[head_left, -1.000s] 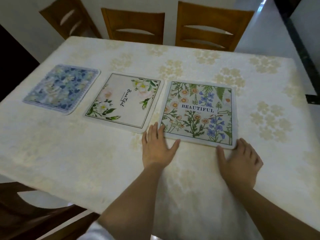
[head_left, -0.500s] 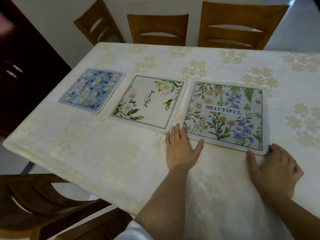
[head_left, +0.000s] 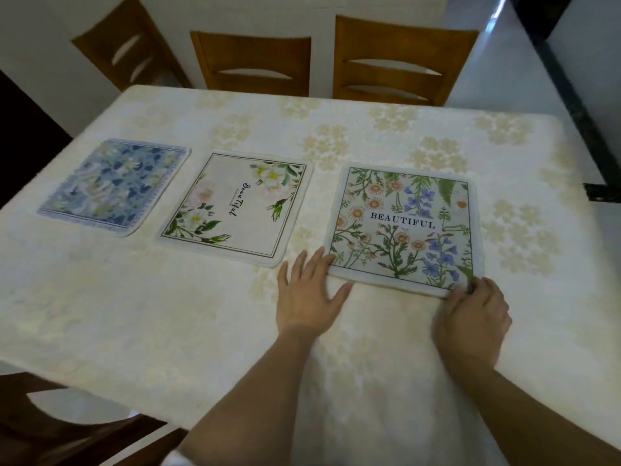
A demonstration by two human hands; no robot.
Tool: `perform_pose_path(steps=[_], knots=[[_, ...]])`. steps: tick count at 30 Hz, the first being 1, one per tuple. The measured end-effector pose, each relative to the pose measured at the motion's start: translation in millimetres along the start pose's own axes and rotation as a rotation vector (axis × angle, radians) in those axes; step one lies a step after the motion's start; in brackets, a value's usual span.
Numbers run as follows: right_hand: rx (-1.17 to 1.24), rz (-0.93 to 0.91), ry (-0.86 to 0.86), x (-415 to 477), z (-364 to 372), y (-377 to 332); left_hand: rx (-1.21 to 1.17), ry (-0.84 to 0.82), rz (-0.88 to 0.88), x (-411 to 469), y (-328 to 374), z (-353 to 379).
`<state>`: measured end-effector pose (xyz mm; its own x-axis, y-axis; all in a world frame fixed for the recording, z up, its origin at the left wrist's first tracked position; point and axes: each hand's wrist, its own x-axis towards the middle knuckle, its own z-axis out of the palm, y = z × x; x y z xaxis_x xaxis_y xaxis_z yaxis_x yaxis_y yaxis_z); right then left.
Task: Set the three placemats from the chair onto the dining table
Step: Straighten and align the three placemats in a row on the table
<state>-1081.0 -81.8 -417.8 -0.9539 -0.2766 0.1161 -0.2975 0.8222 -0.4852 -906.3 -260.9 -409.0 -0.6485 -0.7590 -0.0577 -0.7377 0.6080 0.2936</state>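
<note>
- Placemats, three of them, lie flat in a row on the bench [head_left: 386,381], which wears a cream cloth with pale gold flower clusters; the middle mat serves as the landmark.
- Blue placemat [head_left: 112,186]: left of the middle mat with a strip of cloth between them; blue and white blossoms, a fringed edge, slightly turned.
- Middle placemat [head_left: 235,206]: cream ground, thin dark border line, white and pink flowers at the corners, script lettering running sideways.
- "BEAUTIFUL" placemat [head_left: 403,227]: right of the middle mat, apart from it; pale ground crowded with green stems, orange daisies and blue flowers, the word printed across its centre.
- Left hand [head_left: 307,297]: below and right of the middle mat, palm down on the cloth, fingers [head_left: 316,264] spread wide, their tips touching the near left corner of the "BEAUTIFUL" placemat.
- Right hand [head_left: 473,322]: farther right, at that mat's near right corner, fingers [head_left: 477,285] curled narrow onto the edge; whether they pinch it, I cannot tell.
- Wooden chairs [head_left: 400,58] stand beyond the middle mat, at the far side.
</note>
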Motion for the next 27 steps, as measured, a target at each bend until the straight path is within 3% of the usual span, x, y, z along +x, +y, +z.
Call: perform_pose_path(steps=[17,21,27], knots=[[-0.220,-0.279,-0.235,-2.6,-7.1,-1.3,-0.080,0.074,-0.036,0.8,-2.1,2.6],[-0.288,-0.456,-0.287,-1.1,-7.7,-2.4,-0.094,0.093,-0.038,0.3,-1.9,3.5],[-0.178,-0.395,-0.256,-2.0,-9.4,-5.2,-0.142,0.135,-0.054,0.1,-1.4,2.5]])
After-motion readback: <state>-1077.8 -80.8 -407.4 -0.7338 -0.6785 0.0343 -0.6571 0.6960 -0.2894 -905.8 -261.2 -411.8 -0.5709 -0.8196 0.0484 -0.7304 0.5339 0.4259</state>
